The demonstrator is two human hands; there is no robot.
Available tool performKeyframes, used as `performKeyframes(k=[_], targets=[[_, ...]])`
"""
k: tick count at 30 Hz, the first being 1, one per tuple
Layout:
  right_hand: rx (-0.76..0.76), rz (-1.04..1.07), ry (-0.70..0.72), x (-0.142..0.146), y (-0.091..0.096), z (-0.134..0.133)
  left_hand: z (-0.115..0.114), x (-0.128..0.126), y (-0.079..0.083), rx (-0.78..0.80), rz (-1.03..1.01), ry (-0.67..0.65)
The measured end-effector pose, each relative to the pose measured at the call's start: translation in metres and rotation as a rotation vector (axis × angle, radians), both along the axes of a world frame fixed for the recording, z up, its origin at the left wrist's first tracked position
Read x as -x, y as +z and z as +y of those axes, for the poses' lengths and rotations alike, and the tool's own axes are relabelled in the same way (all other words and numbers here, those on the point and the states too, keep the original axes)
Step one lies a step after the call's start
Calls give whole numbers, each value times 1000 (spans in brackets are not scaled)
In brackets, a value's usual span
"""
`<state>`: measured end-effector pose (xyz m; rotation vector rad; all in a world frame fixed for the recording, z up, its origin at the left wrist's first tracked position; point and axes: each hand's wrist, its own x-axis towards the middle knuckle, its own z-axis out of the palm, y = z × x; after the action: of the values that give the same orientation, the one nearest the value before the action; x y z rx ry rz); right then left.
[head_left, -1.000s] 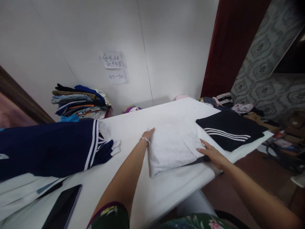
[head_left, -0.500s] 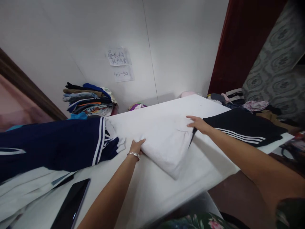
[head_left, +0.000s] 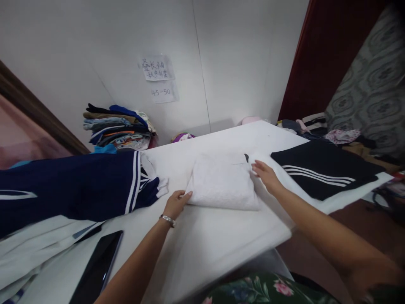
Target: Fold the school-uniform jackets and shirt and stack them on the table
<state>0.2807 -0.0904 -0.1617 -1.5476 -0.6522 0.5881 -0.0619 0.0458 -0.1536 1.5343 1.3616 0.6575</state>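
Observation:
A folded white garment lies flat on the white table, its long near edge facing me. A small dark bit shows at its far right corner. My left hand, with a silver bracelet on the wrist, is at the near left corner, thumb and fingers closed on the cloth's edge. Beside the garment's right edge, my right hand is held with its fingers stretched out and holding nothing.
Navy clothing with white stripes covers the table's left side, near a black phone. Folded black clothing with white stripes lies right. A clothes stack stands behind, below paper signs. The table's edge is near me.
The white garment has turned from a slanted position to lie squarer and flat. My left hand has moved slightly left and nearer; my right hand has come off the cloth.

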Motion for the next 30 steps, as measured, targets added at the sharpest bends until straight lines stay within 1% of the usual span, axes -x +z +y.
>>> performKeyframes(k=[2,4,5,7,10,14,15,19,20,24,27,28,30], targets=[[71,124,83,17,-5,-44,5,-2,-5,18,-49,-61],[147,217,180,35,-10,-76,6,-4,-9,85,-163,-104],[163,239,216,43,-11,-87,6,-5,-11,110,-224,-113],[154,232,241,56,-13,-98,4,-5,-14,137,-321,-118],[141,193,237,69,-11,-96,1,-1,-17,133,-368,-141],[192,197,332,76,-7,-89,-2,2,-18,119,-366,-199],[205,190,335,76,-7,-89,-2,1,-18,118,-347,-177],[258,119,311,74,-12,-88,4,-7,-18,64,-202,20],[266,101,312,74,-13,-88,5,-9,-18,44,-177,51],[307,54,292,70,-19,-90,5,-10,-19,4,-129,73],[325,-72,245,62,-20,-94,3,-3,-20,-26,-103,37],[324,-147,216,59,-18,-95,3,0,-19,-66,-75,29],[297,-323,153,55,-10,-93,4,2,-16,-206,19,42]])
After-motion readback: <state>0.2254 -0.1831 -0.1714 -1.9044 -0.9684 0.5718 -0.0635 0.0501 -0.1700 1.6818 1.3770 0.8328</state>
